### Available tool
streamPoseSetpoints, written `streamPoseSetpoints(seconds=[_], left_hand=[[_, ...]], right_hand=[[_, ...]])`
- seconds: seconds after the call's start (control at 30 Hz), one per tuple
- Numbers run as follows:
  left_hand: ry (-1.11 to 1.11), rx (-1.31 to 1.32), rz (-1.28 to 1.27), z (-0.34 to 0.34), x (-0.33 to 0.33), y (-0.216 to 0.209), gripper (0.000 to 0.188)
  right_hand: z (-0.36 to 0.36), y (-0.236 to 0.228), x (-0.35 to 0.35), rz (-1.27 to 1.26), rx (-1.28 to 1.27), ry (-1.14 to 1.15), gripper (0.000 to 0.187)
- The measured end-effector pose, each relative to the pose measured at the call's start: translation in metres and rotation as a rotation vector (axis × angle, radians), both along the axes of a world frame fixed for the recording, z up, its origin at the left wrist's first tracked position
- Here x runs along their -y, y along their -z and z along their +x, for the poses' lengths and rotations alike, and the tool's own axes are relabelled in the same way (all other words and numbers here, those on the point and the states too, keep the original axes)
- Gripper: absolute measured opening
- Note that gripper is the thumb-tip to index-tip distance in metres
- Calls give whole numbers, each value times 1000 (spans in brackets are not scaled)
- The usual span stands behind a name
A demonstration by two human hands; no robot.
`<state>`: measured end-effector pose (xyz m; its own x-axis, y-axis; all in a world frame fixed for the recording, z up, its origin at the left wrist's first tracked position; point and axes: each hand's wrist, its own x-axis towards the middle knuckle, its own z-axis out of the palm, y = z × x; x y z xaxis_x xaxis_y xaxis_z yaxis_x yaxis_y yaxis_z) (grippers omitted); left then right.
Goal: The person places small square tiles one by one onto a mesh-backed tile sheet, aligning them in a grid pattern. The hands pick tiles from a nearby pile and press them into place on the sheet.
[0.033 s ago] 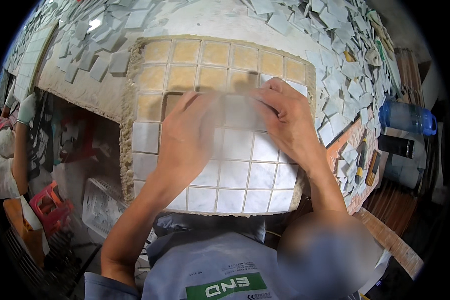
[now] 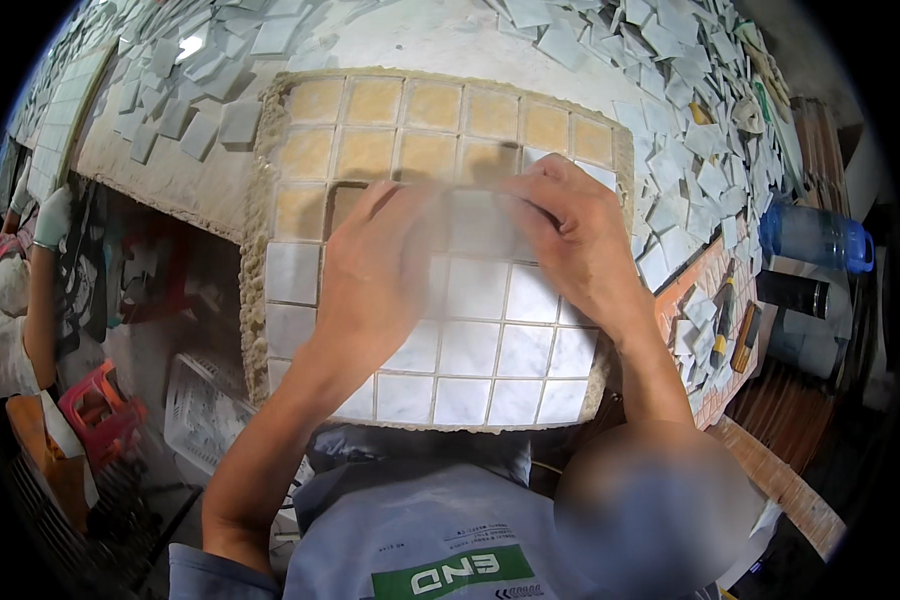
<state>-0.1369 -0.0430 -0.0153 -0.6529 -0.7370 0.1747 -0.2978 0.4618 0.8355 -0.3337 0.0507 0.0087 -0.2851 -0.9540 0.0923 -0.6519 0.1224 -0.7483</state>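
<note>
In front of me lies a square grid tray point(image 2: 254, 215) with a rough, crusted rim. Yellowish squares point(image 2: 375, 102) fill its far rows, and white marbled tiles point(image 2: 522, 346) fill the near ones. My left hand point(image 2: 370, 255) bends over the middle of the grid, beside a brown recessed cell point(image 2: 342, 212). Its fingertips are smeared, so I cannot tell whether they hold anything. Across from it, my right hand point(image 2: 578, 225) has thumb and fingers pinched together above the grid's right side. Whatever is in that pinch is hidden by a hazy blur between the hands.
Loose tiles point(image 2: 667, 150) are heaped at the far right, with more point(image 2: 200, 135) at the far left. A cutter knife point(image 2: 721, 320) and a large blue water bottle point(image 2: 818, 235) are on the right. At the left edge is another person's gloved hand point(image 2: 54, 218), above a red basket point(image 2: 105, 412).
</note>
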Motion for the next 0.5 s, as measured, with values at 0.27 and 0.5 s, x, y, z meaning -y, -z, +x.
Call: streamPoseSetpoints(seconds=[0.27, 0.5], left_hand=[[6, 58, 18, 1, 0, -10, 46], [47, -85, 381, 5, -11, -8, 56]], right_hand=[[-2, -12, -4, 13, 279, 20, 13], [0, -2, -26, -111, 653, 14, 15]])
